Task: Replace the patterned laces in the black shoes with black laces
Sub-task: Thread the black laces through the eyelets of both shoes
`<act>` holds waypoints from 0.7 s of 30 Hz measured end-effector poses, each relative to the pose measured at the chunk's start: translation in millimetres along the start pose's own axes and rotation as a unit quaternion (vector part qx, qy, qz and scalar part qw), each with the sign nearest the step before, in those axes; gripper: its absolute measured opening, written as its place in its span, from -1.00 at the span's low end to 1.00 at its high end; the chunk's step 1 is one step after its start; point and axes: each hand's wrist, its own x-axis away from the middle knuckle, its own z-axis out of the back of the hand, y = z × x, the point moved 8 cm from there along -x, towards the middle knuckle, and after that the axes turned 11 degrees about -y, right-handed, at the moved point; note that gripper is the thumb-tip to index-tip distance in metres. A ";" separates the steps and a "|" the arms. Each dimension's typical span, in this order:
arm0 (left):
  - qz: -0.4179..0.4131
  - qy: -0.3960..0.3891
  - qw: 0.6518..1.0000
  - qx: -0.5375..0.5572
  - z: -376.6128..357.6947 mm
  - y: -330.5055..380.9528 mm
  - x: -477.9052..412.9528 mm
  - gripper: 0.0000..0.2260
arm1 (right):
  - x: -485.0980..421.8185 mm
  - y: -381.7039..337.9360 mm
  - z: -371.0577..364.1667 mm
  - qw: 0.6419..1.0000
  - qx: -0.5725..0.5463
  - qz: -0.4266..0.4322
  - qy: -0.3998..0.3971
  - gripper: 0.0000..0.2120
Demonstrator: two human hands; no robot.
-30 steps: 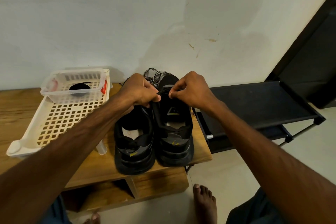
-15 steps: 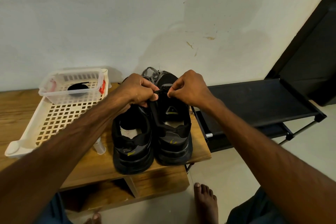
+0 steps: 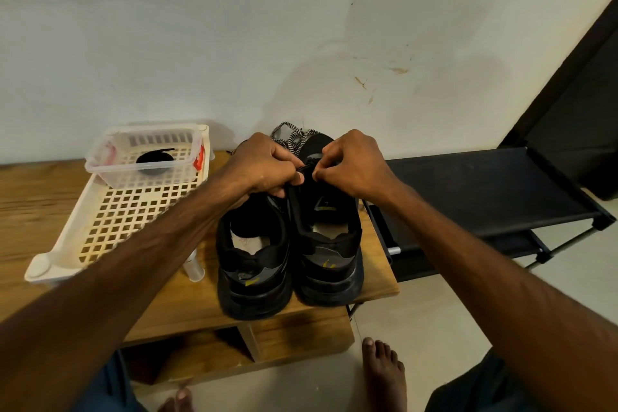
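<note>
- Pinch grips: left hand (image 3: pixel 264 165) and right hand (image 3: pixel 354 165) both clamp the black lace (image 3: pixel 305 169) (fingertips nearly touching).
- Patterned laces (image 3: pixel 289 137) lie just beyond both hands.

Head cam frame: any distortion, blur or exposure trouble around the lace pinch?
Head view: wide-angle stretch swells the forearms toward the lower corners; light dim and soft, no glare; black lace pinched by left hand and right hand merges with the black shoe, detail there lost; hands sharp, no motion blur evident.

We see a dim, warm indoor scene; soft shadows fall on the wall (image 3: pixel 301 43) behind the shoes (image 3: pixel 327 264), and wide-angle distortion bends the edges.
</note>
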 end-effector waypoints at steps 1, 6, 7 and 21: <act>-0.001 0.002 1.000 -0.002 0.5 -0.1 -0.2 -0.81 | 0.5 -0.9 0.7 1.000 -0.001 0.004 0.001 -0.91; -0.009 0.003 1.000 -0.017 1.7 2.2 0.4 -0.81 | 1.5 0.2 3.6 1.000 -0.022 0.005 0.009 -0.93; -0.010 0.002 1.000 -0.019 1.6 2.9 0.7 -0.81 | 1.4 2.0 3.8 1.000 -0.024 -0.005 0.015 -0.93; -0.040 -0.031 0.997 -0.062 -3.4 10.2 4.4 -0.75 | -3.0 1.1 -7.7 1.000 -0.010 -0.012 0.002 -0.93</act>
